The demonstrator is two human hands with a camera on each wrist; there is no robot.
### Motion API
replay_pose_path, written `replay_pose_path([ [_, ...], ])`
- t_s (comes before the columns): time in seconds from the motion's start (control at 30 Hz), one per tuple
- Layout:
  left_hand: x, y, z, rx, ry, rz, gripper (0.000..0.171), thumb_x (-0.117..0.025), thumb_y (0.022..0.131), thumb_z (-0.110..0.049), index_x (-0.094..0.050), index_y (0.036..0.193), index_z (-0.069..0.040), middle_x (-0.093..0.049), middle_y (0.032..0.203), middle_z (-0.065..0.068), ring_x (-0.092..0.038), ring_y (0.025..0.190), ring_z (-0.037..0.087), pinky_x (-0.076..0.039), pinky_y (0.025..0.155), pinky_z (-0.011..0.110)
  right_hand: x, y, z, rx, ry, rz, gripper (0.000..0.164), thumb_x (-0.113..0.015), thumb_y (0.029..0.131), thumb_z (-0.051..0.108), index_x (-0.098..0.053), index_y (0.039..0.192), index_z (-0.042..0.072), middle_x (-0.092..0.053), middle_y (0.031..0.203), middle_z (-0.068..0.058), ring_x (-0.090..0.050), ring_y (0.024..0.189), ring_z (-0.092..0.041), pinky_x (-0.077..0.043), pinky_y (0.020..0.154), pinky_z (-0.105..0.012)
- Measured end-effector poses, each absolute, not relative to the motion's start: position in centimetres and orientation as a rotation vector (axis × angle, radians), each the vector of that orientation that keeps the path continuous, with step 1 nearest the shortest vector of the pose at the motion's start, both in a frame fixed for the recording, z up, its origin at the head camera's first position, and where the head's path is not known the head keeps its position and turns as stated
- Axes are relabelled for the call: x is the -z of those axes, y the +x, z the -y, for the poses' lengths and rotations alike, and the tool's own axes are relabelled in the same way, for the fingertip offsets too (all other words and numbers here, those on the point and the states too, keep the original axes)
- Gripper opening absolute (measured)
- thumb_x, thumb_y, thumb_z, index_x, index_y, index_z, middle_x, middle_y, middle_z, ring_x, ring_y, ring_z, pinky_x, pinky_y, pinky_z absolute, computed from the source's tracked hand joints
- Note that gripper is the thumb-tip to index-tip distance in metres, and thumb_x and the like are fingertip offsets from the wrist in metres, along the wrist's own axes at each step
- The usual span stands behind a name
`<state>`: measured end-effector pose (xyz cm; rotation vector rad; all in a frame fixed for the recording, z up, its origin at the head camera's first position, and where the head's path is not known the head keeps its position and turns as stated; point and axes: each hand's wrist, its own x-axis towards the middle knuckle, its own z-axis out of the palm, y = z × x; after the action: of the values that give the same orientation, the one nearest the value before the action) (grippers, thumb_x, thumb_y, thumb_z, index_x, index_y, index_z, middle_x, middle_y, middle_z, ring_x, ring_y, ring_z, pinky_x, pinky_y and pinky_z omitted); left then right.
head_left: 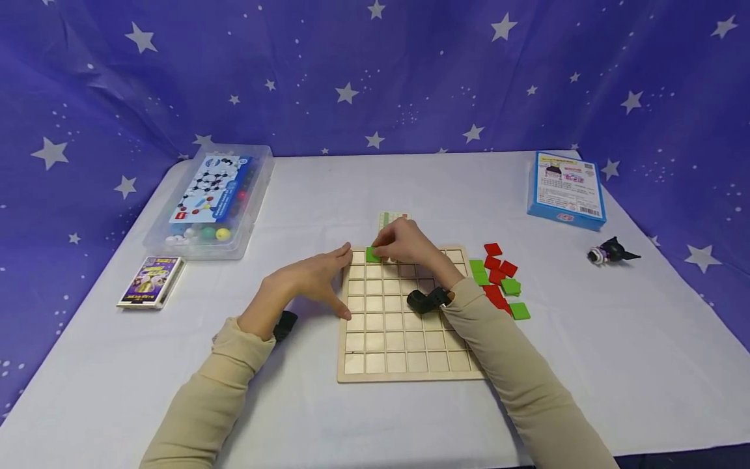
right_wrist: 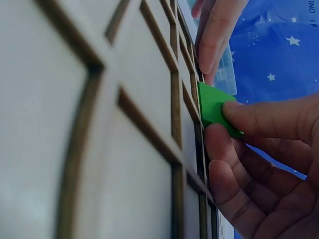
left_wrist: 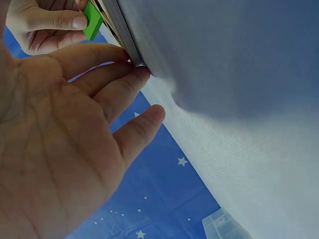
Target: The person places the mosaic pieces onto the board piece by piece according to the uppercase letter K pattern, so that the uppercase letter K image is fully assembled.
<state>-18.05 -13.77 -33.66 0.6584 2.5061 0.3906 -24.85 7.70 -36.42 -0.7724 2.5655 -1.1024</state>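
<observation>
Your head camera looked forward and down across the table (head_left: 328, 189), taking in your left hand (head_left: 316, 277), right hand (head_left: 410, 242) and the board (head_left: 404, 378). Your left-wrist view faced that palm closely; your right-wrist view skimmed low along the board's grid. Both wrist views shared the green tile (right_wrist: 209, 102).

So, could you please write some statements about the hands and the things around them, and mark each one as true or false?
1. The right hand has a green tile in its grip. True.
2. The left hand holds a red tile. False: it touches the edge of the board.
3. Loose red tiles and green tiles lie to the right of the board. True.
4. The small purple box lies to the right of the board. False: it lies to the left.
</observation>
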Motion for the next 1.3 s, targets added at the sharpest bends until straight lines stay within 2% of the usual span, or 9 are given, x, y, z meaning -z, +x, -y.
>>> replay_pose_path([
  [0.1, 33.7, -18.1, 13.7, -0.369, 0.657, -2.52, 0.123, -0.083, 0.069, -0.05, -0.008, 0.154, -0.003, -0.001, 0.162, 0.014, -0.012, 0.149, 0.031, -0.022, 0.119, 0.047, 36.4, -24.7, -7.6, 1.098, -0.761, -2.571, 0.015, -0.069, 0.088, 0.012, -0.076, 0.095, 0.0, -0.074, 0.08, -0.012, -0.069, 0.065, -0.016, -0.054, 0.084, -0.044],
  [0.27, 33.7, -18.1, 13.5, -0.339, 0.647, -2.55, 0.122, -0.084, 0.066, -0.051, -0.015, 0.154, -0.003, -0.007, 0.162, 0.015, -0.019, 0.148, 0.032, -0.027, 0.117, 0.047, 36.2, -24.6, -7.4, 1.065, -0.782, -2.571, 0.015, -0.068, 0.087, 0.009, -0.076, 0.096, 0.0, -0.075, 0.087, -0.015, -0.069, 0.067, -0.018, -0.055, 0.062, -0.028],
  [0.53, 33.5, -17.9, 13.4, -0.335, 0.661, -2.56, 0.121, -0.085, 0.065, -0.051, -0.018, 0.153, -0.001, -0.009, 0.162, 0.017, -0.02, 0.147, 0.033, -0.029, 0.116, 0.047, 36.3, -24.4, -7.3, 0.96, -0.844, -2.665, 0.014, -0.065, 0.084, 0.005, -0.077, 0.09, 0.001, -0.072, 0.096, -0.014, -0.068, 0.082, -0.024, -0.056, 0.073, -0.033],
  [0.67, 33.6, -18.0, 13.4, -0.333, 0.67, -2.554, 0.122, -0.085, 0.066, -0.051, -0.017, 0.153, 0.0, -0.008, 0.161, 0.019, -0.019, 0.147, 0.034, -0.028, 0.116, 0.047, 36.5, -24.6, -7.5, 0.942, -0.864, -2.685, 0.012, -0.066, 0.083, 0.005, -0.077, 0.087, 0.002, -0.072, 0.094, -0.013, -0.066, 0.077, -0.023, -0.054, 0.073, -0.037],
  [0.8, 33.6, -18.0, 13.4, -0.344, 0.662, -2.548, 0.121, -0.085, 0.066, -0.05, -0.017, 0.153, 0.0, -0.008, 0.161, 0.018, -0.019, 0.147, 0.034, -0.027, 0.116, 0.047, 36.8, -25.0, -8.1, 0.975, -0.913, -2.628, 0.012, -0.068, 0.085, 0.009, -0.076, 0.091, 0.003, -0.074, 0.088, -0.011, -0.067, 0.072, -0.02, -0.051, 0.088, -0.045],
  [0.9, 33.7, -17.9, 13.4, -0.35, 0.659, -2.541, 0.122, -0.085, 0.066, -0.05, -0.016, 0.153, 0.0, -0.007, 0.161, 0.018, -0.017, 0.148, 0.034, -0.026, 0.117, 0.048, 36.8, -25.2, -9.1, 1.0, -0.953, -2.57, 0.014, -0.068, 0.087, 0.011, -0.075, 0.098, 0.004, -0.073, 0.093, -0.01, -0.069, 0.08, -0.02, -0.044, 0.101, -0.048],
  [1.0, 33.7, -17.9, 13.3, -0.354, 0.664, -2.538, 0.12, -0.085, 0.066, -0.049, -0.017, 0.153, 0.0, -0.008, 0.161, 0.018, -0.017, 0.148, 0.034, -0.026, 0.117, 0.048, 36.5, -25.4, -10.9, 1.069, -0.914, -2.503, 0.02, -0.066, 0.089, 0.012, -0.073, 0.106, 0.003, -0.072, 0.102, -0.012, -0.069, 0.087, -0.022, -0.049, 0.095, -0.044],
  [1.07, 33.8, -17.9, 13.3, -0.356, 0.672, -2.538, 0.119, -0.085, 0.066, -0.048, -0.019, 0.153, 0.0, -0.008, 0.161, 0.018, -0.016, 0.148, 0.034, -0.026, 0.117, 0.049, 36.3, -25.5, -12.5, 1.11, -0.876, -2.485, 0.023, -0.066, 0.09, 0.013, -0.071, 0.109, 0.002, -0.07, 0.105, -0.014, -0.068, 0.087, -0.023, -0.054, 0.079, -0.039],
  [1.3, 33.5, -17.9, 13.5, -0.338, 0.684, -2.549, 0.118, -0.085, 0.068, -0.047, -0.018, 0.152, 0.002, -0.009, 0.161, 0.02, -0.016, 0.148, 0.035, -0.026, 0.117, 0.049, 36.2, -26.1, -20.1, 1.218, -0.704, -2.511, 0.026, -0.068, 0.09, 0.016, -0.071, 0.109, -0.001, -0.071, 0.104, -0.016, -0.064, 0.082, -0.015, -0.049, 0.07, -0.024],
])
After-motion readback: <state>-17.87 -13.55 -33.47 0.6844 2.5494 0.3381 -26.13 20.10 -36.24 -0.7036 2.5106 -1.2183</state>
